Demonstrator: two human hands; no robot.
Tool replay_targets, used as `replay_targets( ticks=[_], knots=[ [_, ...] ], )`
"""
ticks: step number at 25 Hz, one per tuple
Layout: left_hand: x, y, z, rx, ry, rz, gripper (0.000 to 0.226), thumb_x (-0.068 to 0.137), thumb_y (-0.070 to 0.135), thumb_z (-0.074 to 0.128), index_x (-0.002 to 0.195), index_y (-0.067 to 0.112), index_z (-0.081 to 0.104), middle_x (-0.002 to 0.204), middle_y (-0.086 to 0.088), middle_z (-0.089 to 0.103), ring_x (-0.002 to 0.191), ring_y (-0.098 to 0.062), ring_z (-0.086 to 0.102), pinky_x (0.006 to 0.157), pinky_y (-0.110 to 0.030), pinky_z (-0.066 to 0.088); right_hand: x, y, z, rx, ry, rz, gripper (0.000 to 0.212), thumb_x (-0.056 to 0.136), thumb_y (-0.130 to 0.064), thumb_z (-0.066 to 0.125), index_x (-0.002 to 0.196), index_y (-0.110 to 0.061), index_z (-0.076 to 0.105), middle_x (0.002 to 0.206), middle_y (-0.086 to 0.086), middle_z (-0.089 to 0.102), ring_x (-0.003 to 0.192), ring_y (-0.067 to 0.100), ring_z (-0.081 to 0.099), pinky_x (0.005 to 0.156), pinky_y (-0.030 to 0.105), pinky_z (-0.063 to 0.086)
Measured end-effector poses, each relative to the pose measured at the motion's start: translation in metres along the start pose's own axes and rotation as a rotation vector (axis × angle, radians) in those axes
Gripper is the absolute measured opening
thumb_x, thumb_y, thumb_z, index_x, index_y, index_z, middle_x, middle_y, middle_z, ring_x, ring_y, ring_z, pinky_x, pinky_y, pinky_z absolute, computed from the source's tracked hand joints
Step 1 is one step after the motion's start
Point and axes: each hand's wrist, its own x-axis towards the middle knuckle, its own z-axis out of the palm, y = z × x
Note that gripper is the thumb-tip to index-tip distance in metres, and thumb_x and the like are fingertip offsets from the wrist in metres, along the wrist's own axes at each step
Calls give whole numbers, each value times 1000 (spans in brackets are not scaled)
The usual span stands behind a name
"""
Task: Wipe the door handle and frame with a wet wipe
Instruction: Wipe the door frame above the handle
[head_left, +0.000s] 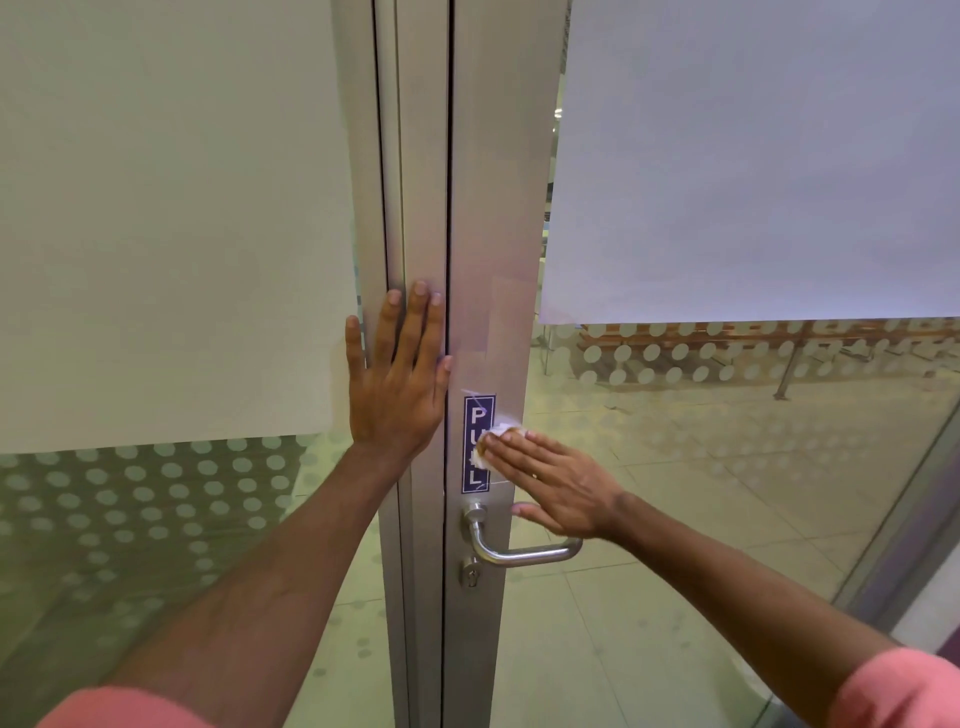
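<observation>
Pressing flat on the metal door frame, the right hand has fingers straight and nearly together, palm toward the frame, w/ a white wet wipe pinned under the fingertips. Wipe is bunched up, only a small part shows past the fingers; it overlaps the right edge of the blue PULL sticker, approx. mid-height. Sticker runs vertical, letters stacked top to bottom. Right hand points left and slightly up, forearm coming in from the lower right.

Door handle sits just below that hand, not touched: lever's long axis is horizontal, free end pointing right, w/ the pivot on the frame at left. Keyhole cylinder is just under the pivot.

Left hand is fully open, fingers spread and pointing up, flat against the adjacent vertical frame post left of the door gap, holding nothing. Pink sleeves show at both bottom corners.
</observation>
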Motion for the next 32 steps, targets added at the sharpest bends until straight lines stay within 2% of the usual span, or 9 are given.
replay_targets(
  ticks=[3, 7, 10, 13, 19, 23, 27, 29, 32],
  knots=[
    [0, 0, 0, 3, 0, -4, 61, 107, 40, 22, 158, 17, -1, 167, -3, 1, 153, -18, -11, 122, -49, -9, -9, -7, 6, 36, -14, -35, 74, 99, -58, 25, 155, -12, 10, 163, 5, 11, 151, 17, 4, 123, 34, 2],
    [0, 0, 2, 1, 3, -8, 61, 107, 40, 22, 158, 17, 0, 164, -5, 13, 153, -18, -10, 122, -49, -9, -7, 0, -11, 35, -7, -12, 74, 99, -59, 26, 155, -13, 13, 163, 5, 11, 151, 17, 6, 123, 36, 5],
    [0, 0, 2, 8, 9, -5, 61, 107, 40, 23, 158, 17, 0, 165, -5, 12, 153, -18, -10, 122, -49, -10, 3, -31, -9, 114, -8, 169, 80, 97, -62, 16, 154, -5, 10, 163, 13, 6, 151, 23, 4, 122, 39, 10],
    [0, 0, 1, 7, 18, 2, 61, 107, 39, 24, 158, 17, 0, 166, -2, 1, 153, -18, -11, 122, -49, -10, 7, -70, 2, 232, -50, 309, 90, 93, -67, 9, 153, -1, -3, 162, 18, -9, 151, 27, -7, 123, 39, -2],
    [0, 0, 1, -14, 16, -1, 61, 106, 39, 24, 158, 17, -1, 166, -1, 5, 153, -18, -10, 123, -49, -9, -25, -44, 4, 226, -147, 62, 92, 92, -70, 21, 154, -6, 1, 163, 11, -1, 151, 22, -4, 122, 43, 18],
    [0, 0, 2, -18, 11, -5, 61, 107, 40, 22, 158, 17, -2, 165, -1, -6, 152, -17, -12, 122, -49, -10, -2, -17, -14, 118, -72, 62, 87, 93, -67, 10, 154, -6, 1, 163, 12, 0, 151, 22, -2, 123, 37, 7],
    [0, 0, 1, -14, 8, 0, 61, 107, 39, 23, 158, 16, -1, 166, -4, 8, 152, -18, -11, 122, -50, -7, 21, -11, -26, 100, 13, 117, 88, 94, -68, 14, 154, -5, 4, 163, 13, 2, 151, 23, 1, 124, 36, 3],
    [0, 0, 1, -14, 6, -1, 61, 107, 40, 22, 158, 17, -2, 167, -3, 2, 152, -18, -12, 122, -50, -8, 20, -14, -23, 113, -7, 111, 87, 94, -67, 11, 154, -5, 3, 163, 14, 1, 151, 23, 0, 124, 36, 2],
    [-1, 1, 2, -12, 6, 4, 61, 107, 40, 21, 158, 17, -3, 165, -2, -4, 152, -17, -12, 122, -50, -9, 4, -17, -12, 138, -117, -4, 84, 95, -65, 8, 154, -6, 0, 163, 12, -1, 151, 21, -5, 123, 34, -3]
  ],
)
